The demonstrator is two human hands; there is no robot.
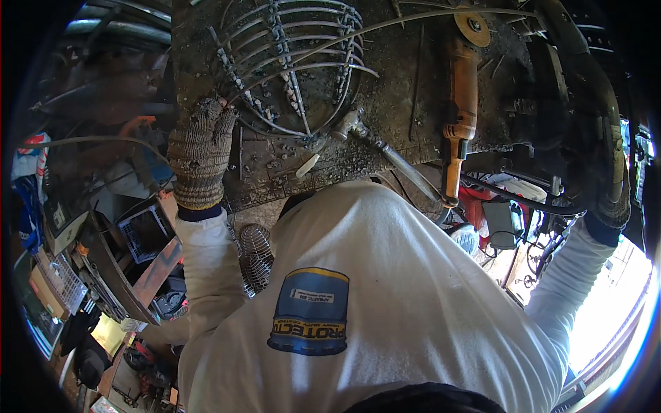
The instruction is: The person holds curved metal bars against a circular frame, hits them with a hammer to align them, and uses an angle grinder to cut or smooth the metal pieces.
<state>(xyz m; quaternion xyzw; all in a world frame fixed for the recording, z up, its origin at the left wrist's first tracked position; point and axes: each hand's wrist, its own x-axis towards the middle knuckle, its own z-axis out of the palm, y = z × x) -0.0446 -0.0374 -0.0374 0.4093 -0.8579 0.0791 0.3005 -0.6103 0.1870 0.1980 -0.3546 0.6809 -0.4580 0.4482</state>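
Observation:
My left hand (203,155), in a thick knitted glove, is closed at the left edge of the dark workbench (392,76). A long thin metal rod (413,12) runs through it, bowing across the bench top to the far right. Beneath the rod lies a rounded cage of welded metal bars (286,62). At the far right my right hand (613,199), also gloved and in deep shadow, appears closed around the lower end of a dark curved pipe (599,89); its fingers are hard to make out.
An orange angle grinder (461,103) with a round disc lies right of centre. Nearer is a hammer (385,148), its handle overhanging the bench edge. Grit and metal scraps litter the top. Crates (144,234) and clutter fill the lower left; a cable (516,196) crosses at right.

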